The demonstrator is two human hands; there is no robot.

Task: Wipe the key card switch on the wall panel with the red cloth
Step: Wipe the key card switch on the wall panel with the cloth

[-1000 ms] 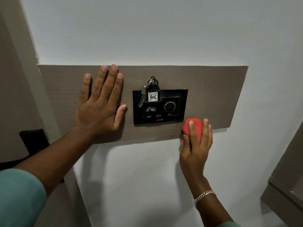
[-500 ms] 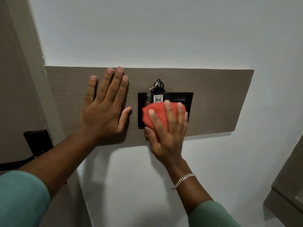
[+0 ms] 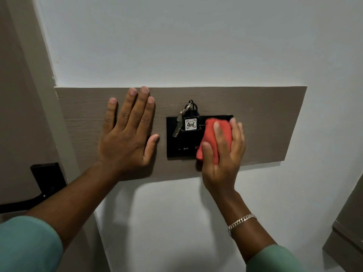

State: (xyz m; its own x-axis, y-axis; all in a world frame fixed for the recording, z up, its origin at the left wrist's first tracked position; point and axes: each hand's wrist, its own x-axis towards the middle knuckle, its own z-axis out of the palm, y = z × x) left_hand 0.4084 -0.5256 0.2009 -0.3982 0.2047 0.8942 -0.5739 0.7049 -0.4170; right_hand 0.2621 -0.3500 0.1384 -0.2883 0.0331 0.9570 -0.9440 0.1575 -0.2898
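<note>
A black key card switch is set in a grey-brown wood-grain wall panel. A black key tag marked 406 stands in its slot, with a metal key hanging beside it. My right hand presses a bunched red cloth flat against the right half of the switch, hiding that half. My left hand lies flat on the panel just left of the switch, fingers spread, holding nothing.
The panel sits on a white wall. At the left a grey door frame carries a black plate and lever handle. A grey cabinet edge shows at the lower right.
My right hand carried the red cloth up from below the switch's right corner onto its left part, then slid it across to the right half. My left hand stayed flat on the panel.
</note>
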